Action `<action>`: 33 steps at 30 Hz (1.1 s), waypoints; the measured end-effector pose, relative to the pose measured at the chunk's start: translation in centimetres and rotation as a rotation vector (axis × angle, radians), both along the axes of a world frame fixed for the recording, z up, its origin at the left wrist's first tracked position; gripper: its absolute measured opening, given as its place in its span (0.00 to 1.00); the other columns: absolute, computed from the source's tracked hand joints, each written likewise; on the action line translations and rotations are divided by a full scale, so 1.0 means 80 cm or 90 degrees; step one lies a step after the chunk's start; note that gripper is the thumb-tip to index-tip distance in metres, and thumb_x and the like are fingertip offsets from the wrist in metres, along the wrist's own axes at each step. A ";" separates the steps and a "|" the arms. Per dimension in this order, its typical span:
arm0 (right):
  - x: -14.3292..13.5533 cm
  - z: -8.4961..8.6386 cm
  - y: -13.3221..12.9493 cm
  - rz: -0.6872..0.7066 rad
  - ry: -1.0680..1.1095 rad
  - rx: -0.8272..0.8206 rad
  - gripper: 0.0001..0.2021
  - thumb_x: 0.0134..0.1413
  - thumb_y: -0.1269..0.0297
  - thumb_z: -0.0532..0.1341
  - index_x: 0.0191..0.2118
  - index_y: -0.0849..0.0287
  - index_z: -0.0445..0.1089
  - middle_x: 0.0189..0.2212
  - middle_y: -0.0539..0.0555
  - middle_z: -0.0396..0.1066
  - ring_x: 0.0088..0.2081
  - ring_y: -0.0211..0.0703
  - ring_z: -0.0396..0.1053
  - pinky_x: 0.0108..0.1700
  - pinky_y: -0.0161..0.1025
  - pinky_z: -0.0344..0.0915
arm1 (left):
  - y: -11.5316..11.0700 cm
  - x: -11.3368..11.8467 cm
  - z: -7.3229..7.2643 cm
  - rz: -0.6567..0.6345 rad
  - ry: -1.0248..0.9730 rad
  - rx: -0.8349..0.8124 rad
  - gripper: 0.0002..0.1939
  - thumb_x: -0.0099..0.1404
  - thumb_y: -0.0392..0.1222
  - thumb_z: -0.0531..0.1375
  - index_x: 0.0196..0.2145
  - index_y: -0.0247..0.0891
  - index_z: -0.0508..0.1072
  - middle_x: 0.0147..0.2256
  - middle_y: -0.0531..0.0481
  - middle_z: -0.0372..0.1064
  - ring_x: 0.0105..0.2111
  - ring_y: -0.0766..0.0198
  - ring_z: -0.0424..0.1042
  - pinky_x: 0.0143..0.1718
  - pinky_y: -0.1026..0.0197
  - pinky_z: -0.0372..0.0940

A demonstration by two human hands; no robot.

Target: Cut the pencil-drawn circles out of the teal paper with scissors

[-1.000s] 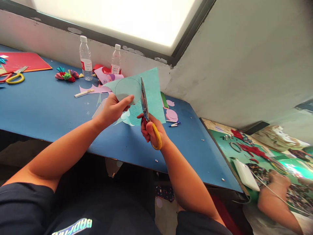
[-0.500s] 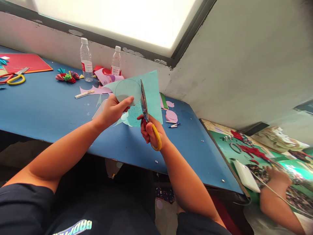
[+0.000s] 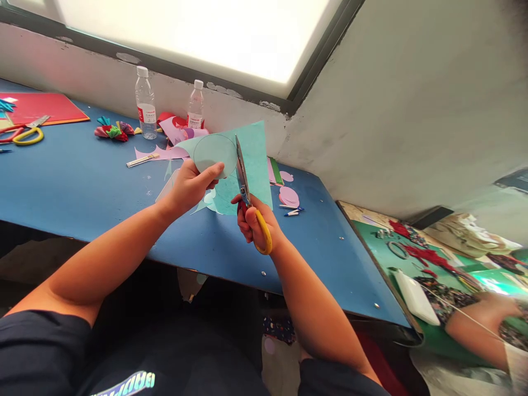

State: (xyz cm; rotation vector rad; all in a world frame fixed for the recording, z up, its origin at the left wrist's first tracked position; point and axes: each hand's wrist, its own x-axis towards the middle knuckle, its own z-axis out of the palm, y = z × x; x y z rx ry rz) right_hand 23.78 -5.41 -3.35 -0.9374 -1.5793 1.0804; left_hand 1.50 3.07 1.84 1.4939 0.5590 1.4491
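My left hand (image 3: 202, 179) pinches a sheet of teal paper (image 3: 253, 159) by its lower left part, thumb on top. A circle (image 3: 214, 151) is outlined on the paper near the thumb. In my right hand (image 3: 256, 220) is a pair of scissors (image 3: 243, 173) with red and yellow handles. Their blades point up along the right side of the circle and look close together, with the paper at them. The sheet is held above the blue table, and the underside of my left fingers is hidden.
Two plastic bottles (image 3: 146, 104) stand by the wall among purple paper scraps (image 3: 160, 153). A utility knife (image 3: 142, 160) lies left of my hands, pink paper circles (image 3: 289, 196) and pens (image 3: 292, 212) right. Another person's arm (image 3: 478, 324) rests over a green table.
My hands, the paper and the scissors hold almost the same place. At the right, the other person's arm has moved right and down.
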 end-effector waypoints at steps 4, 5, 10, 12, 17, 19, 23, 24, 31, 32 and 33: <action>-0.001 0.003 -0.001 -0.007 -0.004 -0.011 0.43 0.66 0.13 0.68 0.56 0.54 0.77 0.23 0.40 0.60 0.19 0.35 0.53 0.16 0.32 0.61 | 0.000 0.000 0.002 0.004 0.002 -0.006 0.23 0.64 0.55 0.75 0.25 0.41 0.71 0.22 0.55 0.63 0.23 0.70 0.61 0.25 0.63 0.58; -0.002 0.004 -0.002 -0.009 -0.005 -0.017 0.43 0.65 0.13 0.68 0.56 0.54 0.77 0.23 0.40 0.60 0.19 0.35 0.53 0.16 0.32 0.61 | 0.000 0.000 0.002 0.005 0.001 -0.010 0.23 0.64 0.56 0.76 0.25 0.41 0.71 0.23 0.55 0.62 0.23 0.70 0.61 0.25 0.63 0.58; -0.002 0.007 -0.002 -0.007 -0.010 -0.019 0.43 0.65 0.13 0.68 0.55 0.54 0.77 0.23 0.40 0.60 0.19 0.35 0.53 0.16 0.32 0.61 | 0.000 0.000 0.005 0.000 -0.012 -0.015 0.26 0.62 0.59 0.77 0.25 0.41 0.69 0.23 0.56 0.61 0.23 0.70 0.59 0.25 0.63 0.58; -0.001 0.006 -0.002 -0.007 -0.012 -0.014 0.43 0.65 0.14 0.68 0.55 0.54 0.77 0.22 0.40 0.61 0.18 0.35 0.54 0.16 0.32 0.62 | 0.000 0.001 0.006 -0.002 -0.019 -0.014 0.26 0.62 0.58 0.77 0.25 0.41 0.70 0.23 0.57 0.60 0.23 0.70 0.59 0.26 0.63 0.58; -0.001 0.004 -0.001 -0.009 -0.012 -0.015 0.43 0.66 0.13 0.68 0.56 0.54 0.77 0.22 0.40 0.61 0.18 0.35 0.53 0.15 0.32 0.61 | 0.000 0.000 0.007 0.001 -0.022 -0.015 0.24 0.62 0.57 0.76 0.25 0.41 0.70 0.23 0.57 0.61 0.23 0.70 0.59 0.26 0.63 0.58; -0.001 0.005 -0.001 -0.012 -0.015 -0.015 0.43 0.65 0.13 0.68 0.55 0.54 0.77 0.22 0.41 0.60 0.18 0.36 0.54 0.15 0.32 0.60 | 0.000 0.000 0.006 0.001 -0.020 -0.012 0.24 0.63 0.57 0.76 0.25 0.41 0.70 0.23 0.57 0.61 0.23 0.70 0.59 0.26 0.63 0.58; -0.002 0.006 -0.002 -0.013 -0.018 -0.007 0.42 0.66 0.14 0.68 0.54 0.53 0.76 0.22 0.40 0.60 0.18 0.36 0.54 0.15 0.32 0.61 | 0.000 0.000 0.005 0.003 -0.024 -0.010 0.23 0.63 0.57 0.76 0.25 0.41 0.71 0.23 0.57 0.61 0.23 0.70 0.60 0.26 0.63 0.58; -0.003 0.006 -0.002 -0.011 -0.017 -0.005 0.42 0.66 0.14 0.68 0.54 0.53 0.76 0.22 0.40 0.59 0.18 0.36 0.54 0.15 0.32 0.61 | 0.000 0.000 0.005 0.004 -0.025 -0.011 0.23 0.63 0.56 0.76 0.25 0.41 0.71 0.23 0.57 0.61 0.23 0.70 0.60 0.26 0.63 0.58; -0.002 0.006 -0.002 -0.016 -0.023 0.000 0.42 0.66 0.14 0.68 0.53 0.54 0.76 0.21 0.40 0.60 0.18 0.35 0.54 0.15 0.32 0.60 | -0.001 0.000 0.007 -0.002 -0.032 -0.002 0.24 0.64 0.56 0.75 0.25 0.41 0.70 0.23 0.57 0.60 0.23 0.71 0.58 0.27 0.63 0.59; -0.002 0.007 -0.002 -0.016 -0.023 0.000 0.42 0.66 0.14 0.68 0.53 0.54 0.76 0.21 0.40 0.60 0.18 0.35 0.54 0.15 0.32 0.60 | -0.001 0.000 0.007 -0.003 -0.035 0.000 0.24 0.64 0.56 0.75 0.25 0.41 0.70 0.23 0.57 0.60 0.23 0.71 0.58 0.27 0.63 0.59; -0.002 0.008 -0.002 -0.016 -0.023 -0.001 0.42 0.66 0.14 0.68 0.53 0.54 0.76 0.21 0.40 0.60 0.18 0.35 0.54 0.15 0.32 0.60 | -0.001 0.000 0.007 -0.004 -0.037 0.001 0.24 0.65 0.56 0.75 0.25 0.41 0.70 0.23 0.57 0.60 0.23 0.71 0.58 0.27 0.63 0.59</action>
